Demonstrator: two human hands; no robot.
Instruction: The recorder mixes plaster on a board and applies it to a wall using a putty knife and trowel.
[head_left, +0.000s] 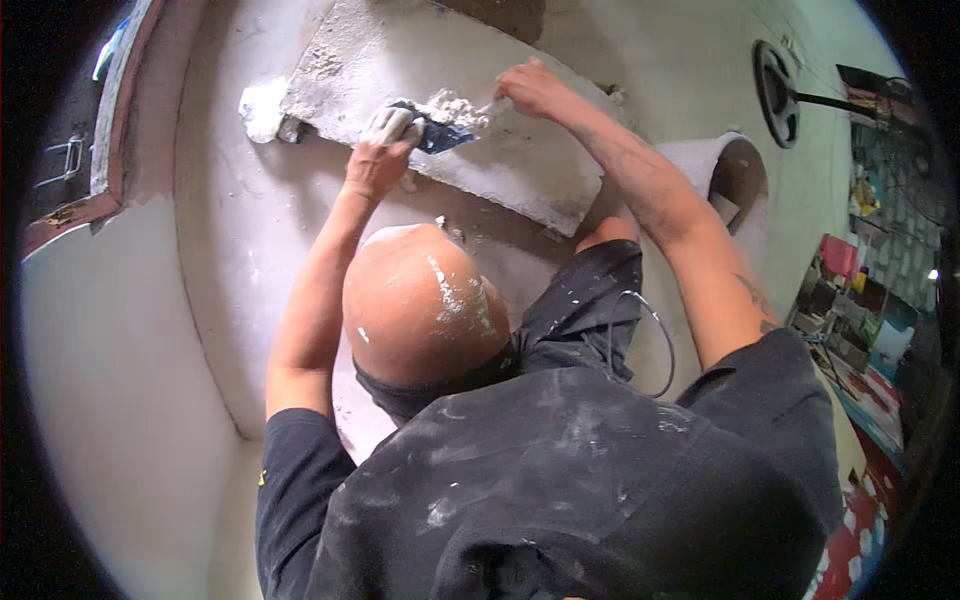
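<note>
A large pale grey slab (540,165) with a rough, caked surface lies tilted in front of me. My left hand (382,150), its fingers coated in whitish paste, is curled over a dark blue, flat piece (445,136) near the slab's close edge. Crumbly white paste (452,106) is heaped just beyond that piece, between my two hands. My right hand (535,90) is closed low over the slab at the right of the paste. What its fingers hold, if anything, is too small to make out.
At the slab's left corner sits a whitish lump (263,112). To the right lies a pale, hollow cylinder (735,175), with a black wheel (777,95) on a rod beyond it. A low wall (120,330) runs along the left. Clutter fills the far right.
</note>
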